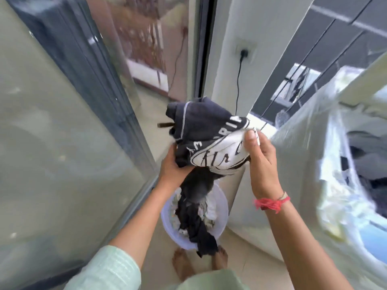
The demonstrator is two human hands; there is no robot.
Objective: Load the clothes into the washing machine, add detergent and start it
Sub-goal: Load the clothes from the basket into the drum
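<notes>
Above the lavender basin (pixel 224 210) on the floor, a bundle of clothes (pixel 209 135), dark navy cloth wrapped with a white piece bearing black lettering, is held up between both hands. The left hand (pixel 171 166) cups and grips it from below and takes the weight. The right hand (pixel 261 162) is clamped on the white edge, thumb on top, probably to keep the loose cloth gathered so nothing slips out on the way over. A dark garment (pixel 196 189) hangs from the bundle down into the basin, where more mixed laundry lies, so the load is only partly lifted clear.

The washing machine (pixel 257 206) stands just to the right, draped in a clear plastic cover (pixel 335 185). Its opening (pixel 368 164) shows dark and grey clothes already inside, which suggests loading is well under way, with detergent and the start yet to come.

A large glass door (pixel 62 122) runs along the left. On the white wall behind, a black plug sits in a socket (pixel 245 52) and its cable (pixel 238 86) drops behind the bundle. The floor (pixel 240 254) is pale tile, with bare feet (pixel 182 266) at the basin's near edge.
</notes>
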